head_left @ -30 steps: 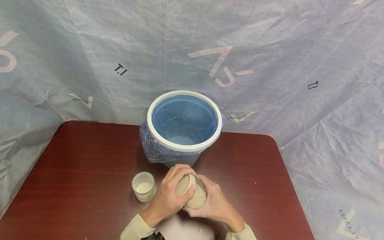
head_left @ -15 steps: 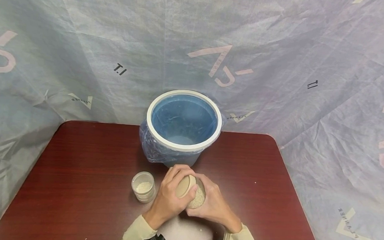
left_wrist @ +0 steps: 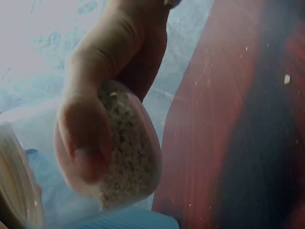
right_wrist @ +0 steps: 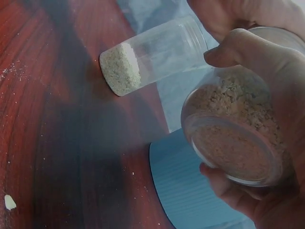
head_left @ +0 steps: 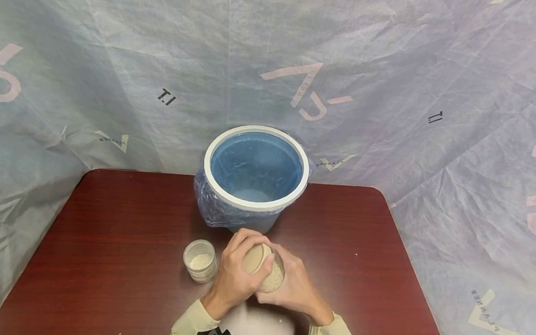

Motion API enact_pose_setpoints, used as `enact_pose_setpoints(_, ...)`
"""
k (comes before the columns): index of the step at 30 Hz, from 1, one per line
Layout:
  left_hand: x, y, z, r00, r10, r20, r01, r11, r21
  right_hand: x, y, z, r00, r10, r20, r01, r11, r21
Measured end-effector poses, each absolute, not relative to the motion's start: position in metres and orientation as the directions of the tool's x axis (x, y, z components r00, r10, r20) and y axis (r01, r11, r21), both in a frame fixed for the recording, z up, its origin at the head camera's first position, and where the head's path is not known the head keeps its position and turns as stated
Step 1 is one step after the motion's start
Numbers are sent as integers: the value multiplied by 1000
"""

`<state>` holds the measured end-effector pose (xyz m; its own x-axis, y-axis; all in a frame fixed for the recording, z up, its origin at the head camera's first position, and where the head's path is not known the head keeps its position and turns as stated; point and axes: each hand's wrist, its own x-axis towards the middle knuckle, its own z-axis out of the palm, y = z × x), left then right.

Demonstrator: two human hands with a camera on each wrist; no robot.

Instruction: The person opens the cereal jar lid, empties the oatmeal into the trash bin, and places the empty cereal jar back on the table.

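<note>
Your L hand (head_left: 232, 277) grips lid (head_left: 252, 260), R hand (head_left: 293, 283) grips grain jar (head_left: 273, 280); lid-twisting step, apparently; next needs steady R hold.

From above, the head view faced forward and down past the bare left hand (head_left: 232, 274) and bare right hand (head_left: 293, 283); close beside each, wrist views faced inward, sharing the clear, round jar of pale grain (head_left: 273, 278).

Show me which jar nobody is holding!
It's the standing jar, upright on the table, left of the left hand. The tilted jar is gripped by that hand and the right hand.
</note>
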<state>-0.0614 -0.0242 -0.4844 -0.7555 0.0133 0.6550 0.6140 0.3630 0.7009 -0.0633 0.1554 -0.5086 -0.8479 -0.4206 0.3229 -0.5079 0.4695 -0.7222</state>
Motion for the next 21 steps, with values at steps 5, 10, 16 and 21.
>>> enact_pose_setpoints(5, -60, -23, -485, -771, -6, 637, 594, 357, 721, -63, 153, -510, -841, -417, 344, -524, 470, -710)
enact_pose_setpoints(10, -60, -22, -484, -785, -54, 617, 553, 387, 738, -63, 149, -511, -841, -395, 370, -531, 476, -701)
enact_pose_setpoints(16, -60, -20, -484, -821, -141, 553, 453, 430, 781, -66, 145, -512, -834, -397, 384, -544, 474, -692)
enact_pose_setpoints(21, -60, -18, -485, -832, -136, 538, 441, 425, 790, -66, 145, -514, -837, -386, 388, -542, 485, -686)
